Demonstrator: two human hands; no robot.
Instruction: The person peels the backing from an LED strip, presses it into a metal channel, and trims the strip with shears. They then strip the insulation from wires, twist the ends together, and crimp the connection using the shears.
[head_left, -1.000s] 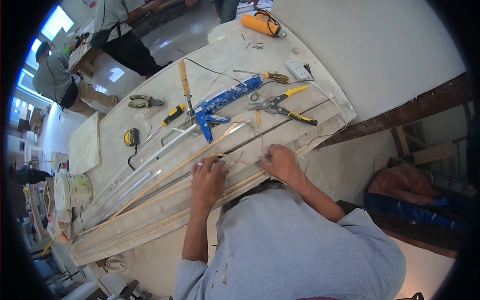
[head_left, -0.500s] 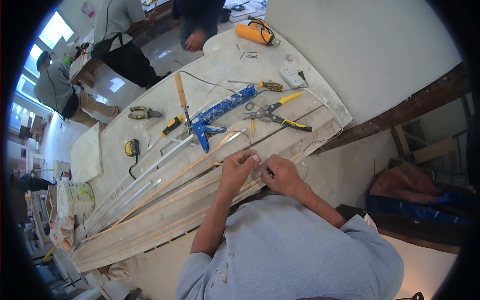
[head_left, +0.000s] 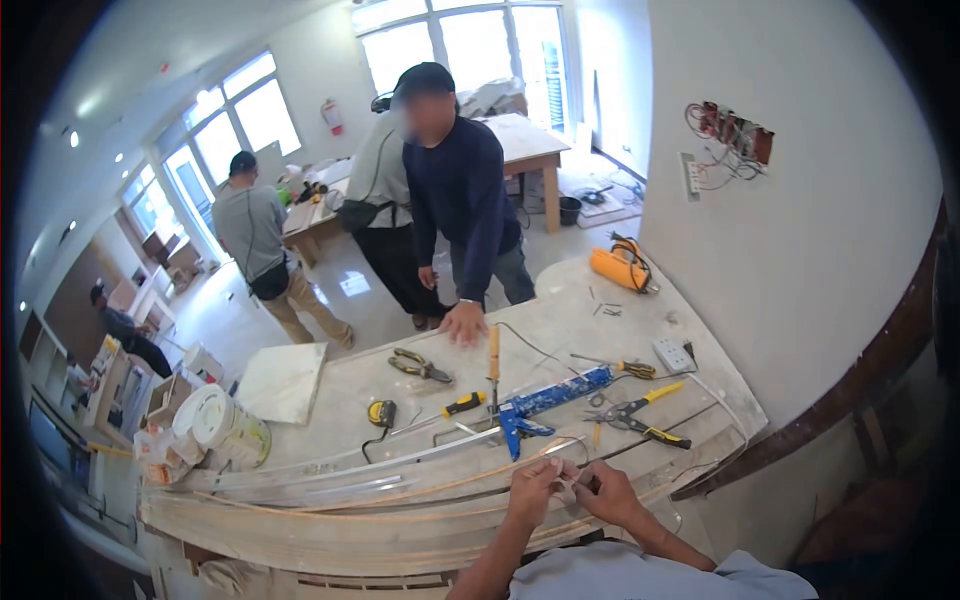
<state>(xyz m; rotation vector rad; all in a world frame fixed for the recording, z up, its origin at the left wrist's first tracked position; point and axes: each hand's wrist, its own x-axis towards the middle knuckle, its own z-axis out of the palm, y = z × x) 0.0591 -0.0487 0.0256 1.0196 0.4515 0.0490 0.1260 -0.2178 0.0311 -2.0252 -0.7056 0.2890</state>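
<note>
Both my hands are together over the near edge of the worktable [head_left: 330, 450]. My left hand [head_left: 538, 490] has its fingers pinched on a small pale piece [head_left: 566, 490], too small to name. Close beside it, my right hand [head_left: 604, 492] is also closed, with its fingertips at the same piece. Just beyond them lie a pencil [head_left: 597, 434], a blue caulking gun [head_left: 555, 398] and yellow-black snips [head_left: 640, 415]. A yellow-handled screwdriver [head_left: 635, 369] is behind the gun. Long thin strips [head_left: 400, 492] run along the table to the left.
A person in a dark top [head_left: 470, 190] leans one hand on the table's far edge. Two people stand behind. Also there: pliers [head_left: 420, 366], tape measure [head_left: 381, 413], orange heat tool [head_left: 620, 268], power strip [head_left: 673, 355], white bucket [head_left: 235, 428] and a wall with loose wires [head_left: 735, 140].
The view has tilted up, showing more of the room. The person in the dark top now has a hand on the table. My hands stay together, and the pale piece between them shows more.
</note>
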